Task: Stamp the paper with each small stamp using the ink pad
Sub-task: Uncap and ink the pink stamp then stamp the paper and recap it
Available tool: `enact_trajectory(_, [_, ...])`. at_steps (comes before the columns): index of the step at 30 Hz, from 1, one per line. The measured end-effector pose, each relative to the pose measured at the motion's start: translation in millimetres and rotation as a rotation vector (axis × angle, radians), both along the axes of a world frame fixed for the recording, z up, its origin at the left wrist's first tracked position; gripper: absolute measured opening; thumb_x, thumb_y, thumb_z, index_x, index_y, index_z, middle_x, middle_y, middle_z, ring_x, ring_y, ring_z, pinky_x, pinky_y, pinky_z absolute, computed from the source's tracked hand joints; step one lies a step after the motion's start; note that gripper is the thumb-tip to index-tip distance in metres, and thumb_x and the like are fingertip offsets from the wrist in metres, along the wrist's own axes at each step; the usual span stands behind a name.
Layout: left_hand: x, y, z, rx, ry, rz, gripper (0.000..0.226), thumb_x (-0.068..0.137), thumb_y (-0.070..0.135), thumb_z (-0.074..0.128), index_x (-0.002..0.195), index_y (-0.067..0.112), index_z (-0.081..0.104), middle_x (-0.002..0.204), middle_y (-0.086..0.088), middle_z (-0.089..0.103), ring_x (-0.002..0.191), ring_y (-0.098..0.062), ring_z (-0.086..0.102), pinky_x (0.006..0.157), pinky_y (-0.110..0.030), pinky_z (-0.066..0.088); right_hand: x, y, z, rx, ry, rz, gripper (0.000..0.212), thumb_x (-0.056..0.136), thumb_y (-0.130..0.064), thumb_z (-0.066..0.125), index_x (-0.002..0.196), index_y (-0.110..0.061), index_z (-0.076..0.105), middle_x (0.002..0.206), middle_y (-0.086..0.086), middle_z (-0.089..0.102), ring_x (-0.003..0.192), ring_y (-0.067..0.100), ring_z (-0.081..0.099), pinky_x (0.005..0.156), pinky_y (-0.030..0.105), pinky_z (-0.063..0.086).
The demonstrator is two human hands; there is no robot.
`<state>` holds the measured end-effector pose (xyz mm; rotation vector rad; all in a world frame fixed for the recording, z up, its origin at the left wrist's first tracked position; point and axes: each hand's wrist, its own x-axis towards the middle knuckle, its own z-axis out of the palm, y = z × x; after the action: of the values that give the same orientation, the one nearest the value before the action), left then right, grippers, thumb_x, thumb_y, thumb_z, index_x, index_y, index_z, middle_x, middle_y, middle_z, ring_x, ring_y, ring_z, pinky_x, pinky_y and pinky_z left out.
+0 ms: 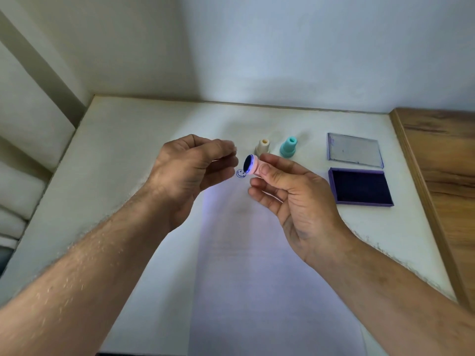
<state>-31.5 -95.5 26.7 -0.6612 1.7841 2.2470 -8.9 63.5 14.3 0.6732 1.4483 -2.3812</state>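
My right hand (290, 196) holds a pink stamp (253, 165) above the white paper (231, 253), its inked blue face turned left toward my left hand (190, 170). The left hand hovers just beside the stamp with its fingers curled and apart, holding nothing. A blue smiley print (240, 173) shows on the paper right under the stamp. A cream stamp (263, 147) and a teal stamp (289, 147) stand upright on the table behind my hands. At the right lies the open purple ink pad (359, 186), with its clear lid (354, 150) behind it.
The white table (115, 155) meets a white wall at the back. A wooden surface (442, 160) borders the table on the right. To the left of the table is a pale cushioned seat (23, 160).
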Motion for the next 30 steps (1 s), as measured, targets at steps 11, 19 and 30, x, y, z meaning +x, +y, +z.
enact_trajectory(11, [5.2, 7.3, -0.1, -0.019, -0.018, -0.235, 0.022, 0.093, 0.020, 0.060, 0.106, 0.010, 0.074, 0.100, -0.010, 0.076, 0.095, -0.021, 0.072, 0.091, -0.038, 0.055, -0.4, 1.7, -3.8, 0.165, 0.121, 0.064, 0.019, 0.082, -0.003, 0.073, 0.094, -0.017, 0.077, 0.084, 0.002, 0.076, 0.076, 0.018, 0.069, 0.067, 0.032, 0.060])
enact_trajectory(19, [4.6, 6.1, -0.5, 0.010, -0.025, -0.293, 0.023, 0.093, 0.019, 0.061, 0.109, 0.007, 0.072, 0.107, -0.010, 0.075, 0.100, -0.020, 0.072, 0.087, -0.034, 0.058, -3.3, 4.7, -4.0, 0.323, 0.242, 0.056, 0.019, 0.079, -0.010, 0.077, 0.094, -0.022, 0.078, 0.084, 0.000, 0.076, 0.074, 0.014, 0.067, 0.059, 0.026, 0.054])
enact_trajectory(30, [4.8, -0.1, -8.5, -0.015, 0.043, -0.282, 0.020, 0.090, 0.012, 0.062, 0.105, 0.005, 0.073, 0.098, -0.018, 0.073, 0.089, -0.022, 0.067, 0.078, -0.026, 0.058, -1.1, 5.4, -4.5, 0.660, 0.419, 0.045, 0.019, 0.077, -0.023, 0.081, 0.094, -0.030, 0.078, 0.090, -0.018, 0.076, 0.080, 0.016, 0.070, 0.071, 0.036, 0.061])
